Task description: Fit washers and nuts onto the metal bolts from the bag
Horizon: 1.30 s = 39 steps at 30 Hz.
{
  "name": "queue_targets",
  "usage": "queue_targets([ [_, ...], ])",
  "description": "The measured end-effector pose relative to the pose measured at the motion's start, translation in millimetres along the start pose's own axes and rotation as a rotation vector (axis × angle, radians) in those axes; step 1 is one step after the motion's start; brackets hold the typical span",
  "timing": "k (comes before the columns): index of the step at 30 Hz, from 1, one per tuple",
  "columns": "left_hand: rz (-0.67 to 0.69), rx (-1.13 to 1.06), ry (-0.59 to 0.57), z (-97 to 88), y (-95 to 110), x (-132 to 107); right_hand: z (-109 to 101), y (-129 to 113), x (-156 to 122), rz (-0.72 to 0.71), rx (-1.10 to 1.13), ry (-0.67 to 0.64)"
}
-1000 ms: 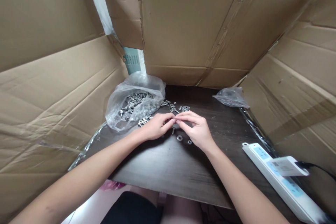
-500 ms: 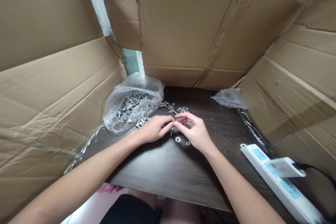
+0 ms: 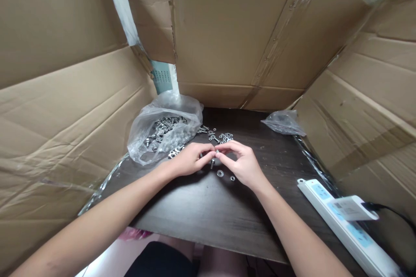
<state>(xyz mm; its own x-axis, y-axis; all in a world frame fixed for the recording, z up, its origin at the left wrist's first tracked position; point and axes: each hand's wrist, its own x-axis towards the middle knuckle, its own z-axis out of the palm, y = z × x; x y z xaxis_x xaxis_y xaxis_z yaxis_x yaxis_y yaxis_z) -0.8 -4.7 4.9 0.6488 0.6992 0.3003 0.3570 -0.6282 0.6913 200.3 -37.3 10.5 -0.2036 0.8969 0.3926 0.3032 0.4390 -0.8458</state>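
My left hand [image 3: 189,161] and my right hand [image 3: 244,163] meet fingertip to fingertip over the dark wooden table [image 3: 208,207]. Both pinch a small metal bolt [image 3: 213,159] between them, its shaft pointing down. Two loose washers [image 3: 220,173] lie on the table just below the fingers. More small nuts and washers [image 3: 221,136] are scattered just behind the hands. To the left, an open clear plastic bag of metal hardware [image 3: 162,130] lies beside my left hand.
Cardboard walls [image 3: 234,34] enclose the table on the left, back and right. A second, smaller crumpled plastic bag [image 3: 283,122] lies at the back right. A white power strip [image 3: 344,220] with a plugged adapter lies along the right edge. My knees show below the table's front edge.
The hands have stayed together at the same spot; the fingers have shifted slightly around the small bolt. The view has tilted a little.
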Motion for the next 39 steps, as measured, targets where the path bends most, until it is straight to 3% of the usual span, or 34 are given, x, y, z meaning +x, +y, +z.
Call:
queue_targets([
  [6, 0.071, 0.087, 0.008, 2.1, 0, -2, 1, 4, 0, 0.128, -0.017, 0.001],
  [12, 0.087, 0.168, 0.017, 6.0, -2, -3, 8, 5, -2, -0.003, -0.193, 0.064],
  [21, 0.056, 0.098, 0.035, 1.9, -2, -1, 14, 7, -3, 0.116, 0.126, 0.162],
  [29, 0.068, 0.225, 0.012, -2.1, -8, -1, 12, 10, 0, 0.286, 0.402, 0.082],
  [34, 0.069, 0.275, 0.011, -4.0, -10, -1, 13, 13, 0, 0.257, 0.395, 0.031],
  [39, 0.059, 0.283, 0.012, -3.7, -12, -2, 14, 14, 0, 0.099, 0.278, 0.056],
])
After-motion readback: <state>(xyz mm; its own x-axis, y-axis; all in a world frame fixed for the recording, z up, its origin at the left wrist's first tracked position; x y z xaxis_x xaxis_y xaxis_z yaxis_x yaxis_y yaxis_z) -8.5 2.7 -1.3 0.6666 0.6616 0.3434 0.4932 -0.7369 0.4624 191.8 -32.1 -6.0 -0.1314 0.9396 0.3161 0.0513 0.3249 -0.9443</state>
